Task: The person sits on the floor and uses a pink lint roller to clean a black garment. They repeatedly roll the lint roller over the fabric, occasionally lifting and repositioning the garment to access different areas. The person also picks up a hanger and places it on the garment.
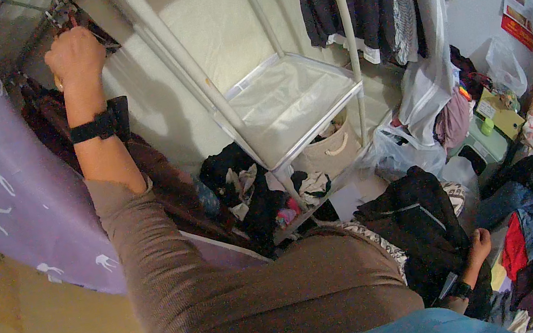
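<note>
My left hand [77, 55] is raised to the upper left, curled in a fist among clothes hangers [59, 16] on a rail. It seems to grip a hanger, mostly hidden by the fingers. Dark maroon garments [46, 112] hang beneath and behind that arm. At the lower right, my right hand [480, 242] has its fingers bent beside the edge of a black garment [409, 212]. That garment spreads across the front of my body and under my right forearm; whether the fingers grip it is unclear.
A frame with pale poles [343, 8] carries a fabric shelf [296, 88]. Below stands a fabric basket [332, 151], with piled clothes [231, 177] beside it. Dark tops [350, 1] hang at the upper right. A purple cover [42, 202] borders the left; jeans [514, 211] and clear plastic bags [395, 151] lie right.
</note>
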Motion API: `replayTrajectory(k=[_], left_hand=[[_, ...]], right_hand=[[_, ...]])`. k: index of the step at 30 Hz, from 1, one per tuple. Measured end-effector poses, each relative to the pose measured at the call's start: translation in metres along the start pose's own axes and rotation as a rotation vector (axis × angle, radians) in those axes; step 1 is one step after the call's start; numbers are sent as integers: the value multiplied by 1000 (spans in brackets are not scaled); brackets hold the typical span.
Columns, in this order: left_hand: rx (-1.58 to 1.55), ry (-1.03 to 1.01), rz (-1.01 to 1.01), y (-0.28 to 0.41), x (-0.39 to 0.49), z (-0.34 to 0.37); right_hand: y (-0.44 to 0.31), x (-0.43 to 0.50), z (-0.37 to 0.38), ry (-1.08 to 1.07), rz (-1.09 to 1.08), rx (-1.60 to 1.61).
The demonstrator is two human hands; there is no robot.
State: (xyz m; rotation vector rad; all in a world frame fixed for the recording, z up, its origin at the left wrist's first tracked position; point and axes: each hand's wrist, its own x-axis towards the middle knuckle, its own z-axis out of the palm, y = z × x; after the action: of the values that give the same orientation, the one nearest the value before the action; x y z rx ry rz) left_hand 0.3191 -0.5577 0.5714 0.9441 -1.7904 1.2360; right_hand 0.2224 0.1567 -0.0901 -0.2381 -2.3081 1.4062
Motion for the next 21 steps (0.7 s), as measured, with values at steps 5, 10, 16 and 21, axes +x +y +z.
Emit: replayTrajectory(k=[5, 10, 16, 21], left_hand=[[-166, -88, -163, -17, 19, 6], [-226, 6, -251, -32, 25, 6], [-237, 73, -350, -33, -6, -2], [-269, 270, -338, -22, -56, -13]], right_hand=[[-14, 0, -3, -17, 2, -117], [1, 3, 1, 2, -2, -114], [26, 8, 1, -3, -37, -140], [21, 7, -1, -41, 11, -81]])
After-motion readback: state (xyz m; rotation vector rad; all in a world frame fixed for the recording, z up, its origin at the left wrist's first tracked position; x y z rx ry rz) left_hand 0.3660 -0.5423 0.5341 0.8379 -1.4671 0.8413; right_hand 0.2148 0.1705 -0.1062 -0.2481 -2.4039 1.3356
